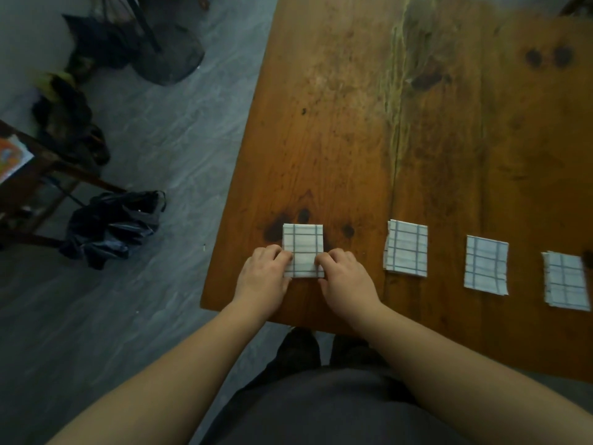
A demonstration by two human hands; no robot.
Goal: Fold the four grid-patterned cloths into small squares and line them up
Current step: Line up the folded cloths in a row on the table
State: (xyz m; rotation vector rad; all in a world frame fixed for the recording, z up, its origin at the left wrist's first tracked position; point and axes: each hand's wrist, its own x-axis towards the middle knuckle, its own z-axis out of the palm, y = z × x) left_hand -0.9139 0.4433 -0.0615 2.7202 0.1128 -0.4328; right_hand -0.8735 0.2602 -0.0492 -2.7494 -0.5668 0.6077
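Four folded grid-patterned cloths lie in a row along the near part of the wooden table [353, 123], each a small white square with blue-grey lines. We see the leftmost cloth [303, 244] close to the table's left edge, flat on the wood, with dark knots in the boards just beside it. The left hand [264, 273] holds the lower part of its left edge, and the right hand [346, 277] holds the lower part of its right edge. On both hands we see the fingers bent tight and close together, their tips on the cloth; whether the thumbs reach under it we cannot tell.

To the right, apart from the hands, lies the second cloth [407, 248], its layers slightly offset at the left side. Further right sits the third cloth [486, 266], and the fourth cloth [566, 281] lies near the picture's right border. The row slants a little, each cloth further right sitting nearer to the table's front edge. None of the four touches another.

On the grey floor to the left of the table we see a crumpled black bag [112, 226], and further back a dark round stand base [170, 56]. A wooden chair [48, 162] shows at the left border.
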